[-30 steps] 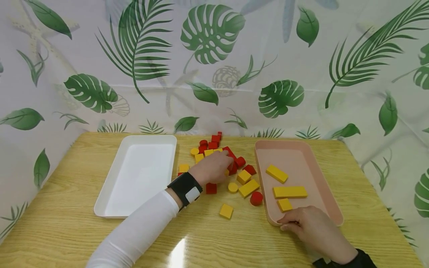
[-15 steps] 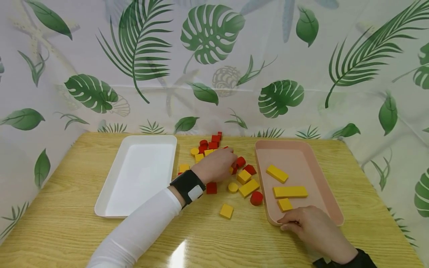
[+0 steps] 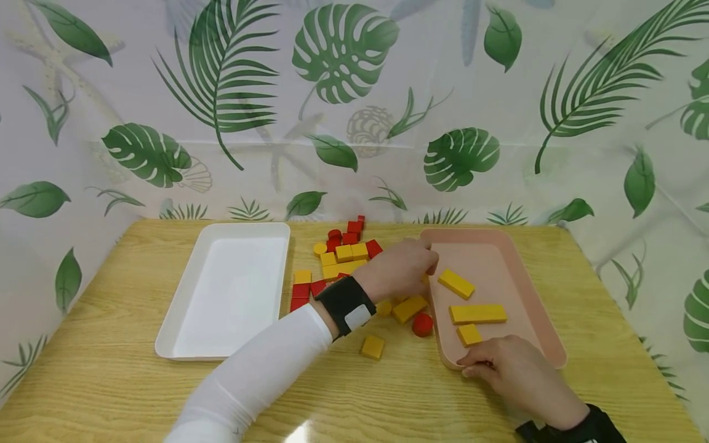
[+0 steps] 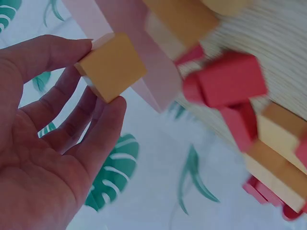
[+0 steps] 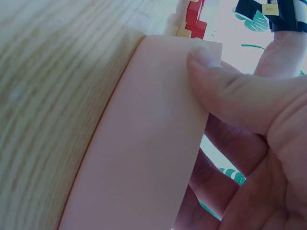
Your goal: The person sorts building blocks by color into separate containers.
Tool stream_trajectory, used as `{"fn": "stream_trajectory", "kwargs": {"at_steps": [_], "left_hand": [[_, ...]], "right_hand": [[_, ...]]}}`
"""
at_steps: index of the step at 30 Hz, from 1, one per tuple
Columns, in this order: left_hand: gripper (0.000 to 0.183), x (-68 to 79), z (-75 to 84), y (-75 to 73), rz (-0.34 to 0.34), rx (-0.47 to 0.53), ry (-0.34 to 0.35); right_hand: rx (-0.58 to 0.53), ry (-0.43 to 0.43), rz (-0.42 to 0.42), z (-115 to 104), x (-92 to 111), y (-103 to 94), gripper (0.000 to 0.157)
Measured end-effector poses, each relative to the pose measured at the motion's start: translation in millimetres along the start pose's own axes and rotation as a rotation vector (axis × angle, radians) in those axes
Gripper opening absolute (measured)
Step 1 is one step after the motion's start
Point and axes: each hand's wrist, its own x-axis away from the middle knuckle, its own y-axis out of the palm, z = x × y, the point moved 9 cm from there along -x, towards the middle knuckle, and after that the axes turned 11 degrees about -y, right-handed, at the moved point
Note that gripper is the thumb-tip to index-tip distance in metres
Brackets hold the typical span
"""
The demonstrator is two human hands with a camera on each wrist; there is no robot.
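In the left wrist view my left hand [image 4: 57, 115] pinches a yellow block [image 4: 114, 67] between thumb and fingertips. Seen from the head, the left hand [image 3: 401, 266] is over the left rim of the pink tray [image 3: 520, 277], and its back hides the block. My right hand [image 3: 512, 375] grips the tray's near edge, thumb on the outer wall [image 5: 139, 139] and fingers inside the rim. Inside the tray lie a long yellow block [image 3: 478, 314], a shorter yellow block [image 3: 456, 283] and a small yellow block [image 3: 469, 335].
A white tray [image 3: 224, 289] stands on the left of the wooden table [image 3: 332, 400]. Between the trays lies a pile of red and yellow blocks [image 3: 344, 269], partly behind the left forearm. A yellow square block [image 3: 373, 347] and a red cylinder [image 3: 423, 325] lie nearer the front.
My left hand has moved right from the block pile to the pink tray's left rim, now carrying a yellow block. The right hand keeps its grip on the tray edge.
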Motion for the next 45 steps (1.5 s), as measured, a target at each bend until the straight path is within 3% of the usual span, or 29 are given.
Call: {"fn": "stream_trajectory", "kwargs": {"at_steps": [8, 15, 21, 29, 38, 45], "left_hand": [[0.015, -14.0, 31.4, 4.9, 0.02, -0.048, 0.064], [0.017, -22.8, 52.5, 21.2, 0.003, -0.151, 0.102], [0.015, -28.5, 52.8, 37.5, -0.045, -0.157, 0.064], [0.011, -34.0, 48.9, 53.0, -0.107, -0.082, 0.027], [0.011, -37.0, 48.7, 57.4, -0.111, -0.063, 0.034], [0.018, -35.2, 50.6, 52.6, -0.093, -0.055, 0.054]], "right_hand": [[-0.003, -0.001, 0.019, -2, -2, -3.0, 0.011], [-0.026, 0.011, 0.014, -1, -3, -2.3, 0.011], [-0.039, 0.007, 0.01, -1, -3, 0.4, 0.01], [-0.032, 0.011, 0.01, -2, -2, -0.5, 0.011], [-0.03, 0.018, 0.007, 0, -2, -0.3, 0.009], [-0.017, 0.02, 0.012, 0, -1, -1.1, 0.01]]}}
